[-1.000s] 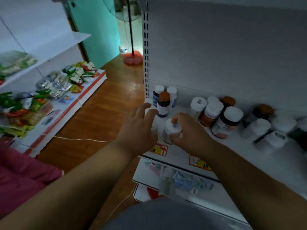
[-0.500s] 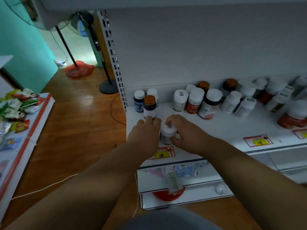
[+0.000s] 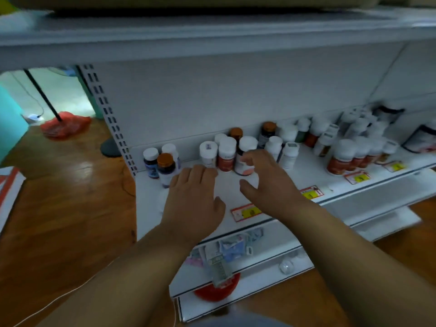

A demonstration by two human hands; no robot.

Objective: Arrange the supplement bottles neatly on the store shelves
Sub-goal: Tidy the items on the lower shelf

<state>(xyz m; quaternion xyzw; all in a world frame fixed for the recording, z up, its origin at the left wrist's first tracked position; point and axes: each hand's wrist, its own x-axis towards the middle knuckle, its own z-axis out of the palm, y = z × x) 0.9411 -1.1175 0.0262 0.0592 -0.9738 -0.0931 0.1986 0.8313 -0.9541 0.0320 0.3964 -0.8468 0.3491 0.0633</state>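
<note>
Both hands (image 3: 193, 199) (empty) — beside bottles (image 3: 226, 153)

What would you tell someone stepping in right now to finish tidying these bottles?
Left hand: open, empty, palm down over the white shelf.
Right hand: open, empty, fingers near the white-capped bottle with the orange-pink label.
Done: a small group of three dark bottles stands at the shelf's left end.
Left: the loose cluster of white and brown-capped bottles further right needs straightening into rows.
</note>
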